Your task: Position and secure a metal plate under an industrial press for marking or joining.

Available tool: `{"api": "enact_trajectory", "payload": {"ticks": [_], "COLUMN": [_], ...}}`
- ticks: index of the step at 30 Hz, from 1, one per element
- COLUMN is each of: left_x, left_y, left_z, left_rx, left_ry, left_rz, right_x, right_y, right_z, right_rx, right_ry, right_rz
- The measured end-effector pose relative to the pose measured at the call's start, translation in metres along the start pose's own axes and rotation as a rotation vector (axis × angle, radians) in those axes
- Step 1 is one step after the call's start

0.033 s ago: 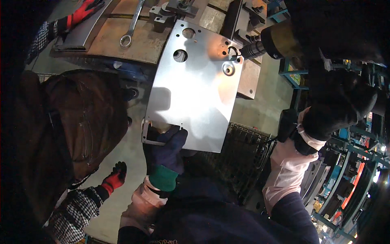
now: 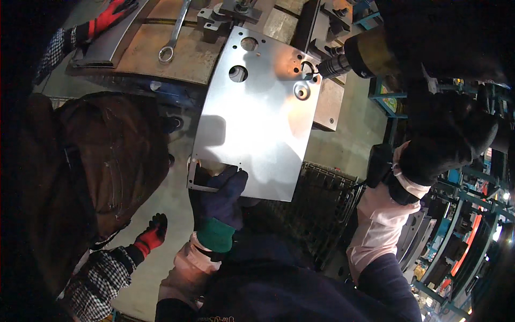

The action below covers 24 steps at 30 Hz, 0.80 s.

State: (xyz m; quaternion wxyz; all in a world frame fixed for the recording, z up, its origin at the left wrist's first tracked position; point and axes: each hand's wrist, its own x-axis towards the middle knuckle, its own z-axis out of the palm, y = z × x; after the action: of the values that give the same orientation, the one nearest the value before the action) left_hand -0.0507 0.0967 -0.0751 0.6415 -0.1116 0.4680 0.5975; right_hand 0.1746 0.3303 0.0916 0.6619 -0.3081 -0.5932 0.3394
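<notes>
A shiny flat sheet-metal plate (image 2: 257, 123) with round holes lies with its far end over the workbench and its near end jutting toward me. My left hand (image 2: 222, 196), in a dark blue glove with a green cuff, is closed on the plate's near left corner, at a rectangular cutout. In a black glove, my right hand (image 2: 448, 131) is wrapped round the dark body of a power drill (image 2: 370, 53); its grip is mostly lost in shadow. The drill's thin bit meets a large hole near the plate's far right edge, where light falls on the metal.
A combination wrench (image 2: 167, 52) lies on the workbench (image 2: 185, 67), by clamping blocks (image 2: 214, 21). On the left stands a co-worker in a brown apron (image 2: 112, 161), one red-and-black glove (image 2: 110, 19) on a metal piece. A wire basket (image 2: 322, 198) and shelving (image 2: 456, 214) are at right.
</notes>
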Motion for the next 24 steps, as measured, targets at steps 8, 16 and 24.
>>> {"api": "enact_trajectory", "payload": {"ticks": [8,16,24], "left_x": [0.005,0.001,0.000], "left_y": [-0.004,-0.010,0.002], "left_z": [-0.009,-0.012,-0.001], "left_rx": [-0.001,0.115,0.015], "left_ry": [0.009,-0.040,0.009], "left_rz": [-0.047,0.156,-0.006], "right_x": [-0.011,-0.010,-0.011], "right_y": [0.000,-0.005,-0.009], "right_z": [0.015,0.040,0.044], "right_rx": [-0.085,-0.364,-0.225], "right_ry": [0.027,0.294,0.280], "right_rz": [-0.117,-0.154,-0.063]}}
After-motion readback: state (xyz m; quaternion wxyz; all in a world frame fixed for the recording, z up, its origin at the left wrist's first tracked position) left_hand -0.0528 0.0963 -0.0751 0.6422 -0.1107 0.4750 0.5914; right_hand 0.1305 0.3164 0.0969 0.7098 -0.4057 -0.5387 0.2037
